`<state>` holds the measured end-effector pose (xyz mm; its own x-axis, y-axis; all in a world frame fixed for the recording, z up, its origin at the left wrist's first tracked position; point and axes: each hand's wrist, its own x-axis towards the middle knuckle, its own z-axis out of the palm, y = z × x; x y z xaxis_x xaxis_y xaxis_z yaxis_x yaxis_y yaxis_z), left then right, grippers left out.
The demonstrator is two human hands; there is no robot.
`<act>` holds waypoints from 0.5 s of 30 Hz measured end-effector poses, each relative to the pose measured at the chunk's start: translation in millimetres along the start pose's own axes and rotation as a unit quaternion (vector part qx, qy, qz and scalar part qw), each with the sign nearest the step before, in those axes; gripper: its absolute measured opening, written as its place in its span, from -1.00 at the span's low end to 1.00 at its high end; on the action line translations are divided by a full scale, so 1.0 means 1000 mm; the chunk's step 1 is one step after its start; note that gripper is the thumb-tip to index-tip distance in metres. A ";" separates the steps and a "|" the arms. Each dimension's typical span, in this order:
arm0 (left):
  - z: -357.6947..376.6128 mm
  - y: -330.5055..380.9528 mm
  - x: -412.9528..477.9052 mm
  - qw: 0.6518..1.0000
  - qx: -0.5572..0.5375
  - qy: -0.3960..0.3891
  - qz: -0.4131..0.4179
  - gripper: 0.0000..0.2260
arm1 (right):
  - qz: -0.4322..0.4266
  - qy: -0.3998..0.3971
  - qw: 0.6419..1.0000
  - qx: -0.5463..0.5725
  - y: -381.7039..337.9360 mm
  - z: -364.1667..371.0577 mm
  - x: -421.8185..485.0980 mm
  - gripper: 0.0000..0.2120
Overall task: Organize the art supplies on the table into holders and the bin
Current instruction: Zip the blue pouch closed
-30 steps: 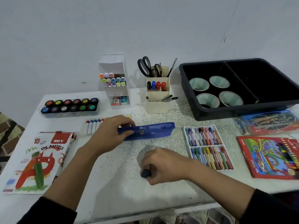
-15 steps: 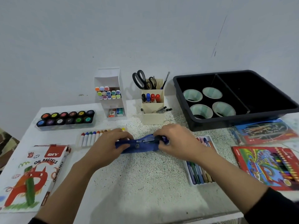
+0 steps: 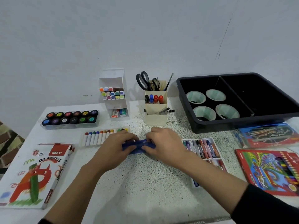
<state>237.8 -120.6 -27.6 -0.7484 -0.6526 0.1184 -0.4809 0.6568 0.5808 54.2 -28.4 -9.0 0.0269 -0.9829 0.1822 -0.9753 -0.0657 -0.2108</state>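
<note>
Both hands now close on the blue pencil case [image 3: 138,147] at the middle of the speckled table [image 3: 145,183]. The left hand [image 3: 116,147] grips its left end with curled fingers, as it did 0.5 s ago. The right hand [image 3: 163,144] has slid inward from the case's right end toward its middle, fingers pinching the top edge, so the 2 hands nearly touch and only a short blue strip shows between them. 1 s ago the right hand was near the table's front edge, closed around a small dark object. The crayon tray [image 3: 202,149] lies just right of the right wrist, the black bin [image 3: 210,126] behind it.
</note>
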 end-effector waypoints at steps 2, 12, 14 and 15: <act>-0.001 0.001 -0.001 1.000 0.001 0.011 -0.001 -0.83 | -0.020 0.040 0.999 -0.016 -0.002 0.005 0.001 -0.85; -0.005 0.012 0.010 0.999 0.025 0.032 0.017 -0.86 | 0.000 0.113 0.993 -0.024 0.002 0.007 -0.007 -0.92; -0.008 0.015 0.013 0.999 0.027 0.028 0.025 -0.88 | 0.020 0.105 0.994 -0.012 0.005 0.002 -0.011 -0.91; -0.009 0.016 0.014 0.999 0.030 0.027 0.027 -0.89 | 0.032 0.103 0.994 -0.004 0.009 -0.001 -0.012 -0.91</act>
<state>223.9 -122.4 -9.4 -0.7488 -0.6340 0.1932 -0.4681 0.7123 0.5230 44.9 -16.8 -12.0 -0.0808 -0.9290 0.3612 -0.9752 -0.0013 -0.2214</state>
